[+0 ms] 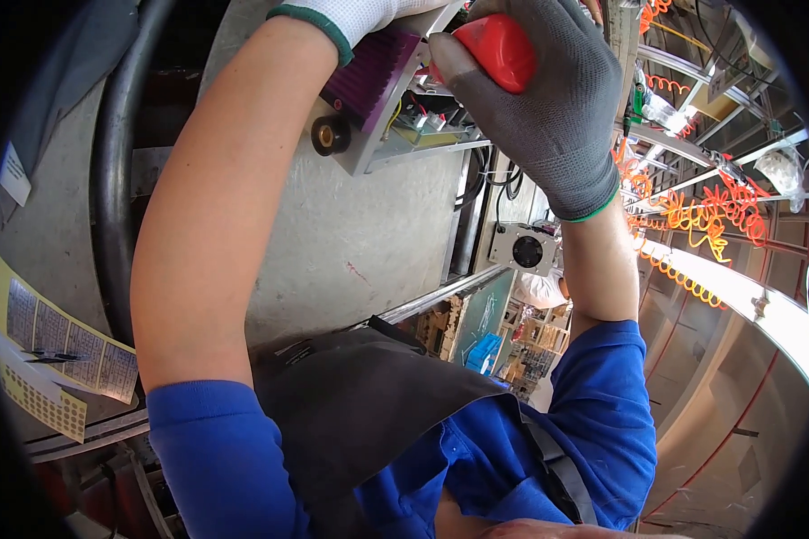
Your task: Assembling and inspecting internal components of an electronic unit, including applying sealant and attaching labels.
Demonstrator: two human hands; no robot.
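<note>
My right hand (548,108), in a grey glove with a green cuff edge, is closed around a smooth, rounded red object (499,54) whose kind I cannot make out. It is held over an open metal-cased electronic unit (364,148). The unit has a purple finned heat sink (373,76), a round black foot (330,135), and wires and connectors (427,119) inside. At the top edge, my left hand (360,13), in a white glove with a green cuff, reaches over the unit beside the heat sink. Its fingers are mostly cut off by the frame.
The unit rests on a grey metal worktop (351,242). Printed label sheets (63,337) lie at the left, near a thick curved metal tube (121,162). Orange coiled hoses (692,216) hang at the right. Beyond the worktop are a box with a fan (523,250) and a blue bin (484,353).
</note>
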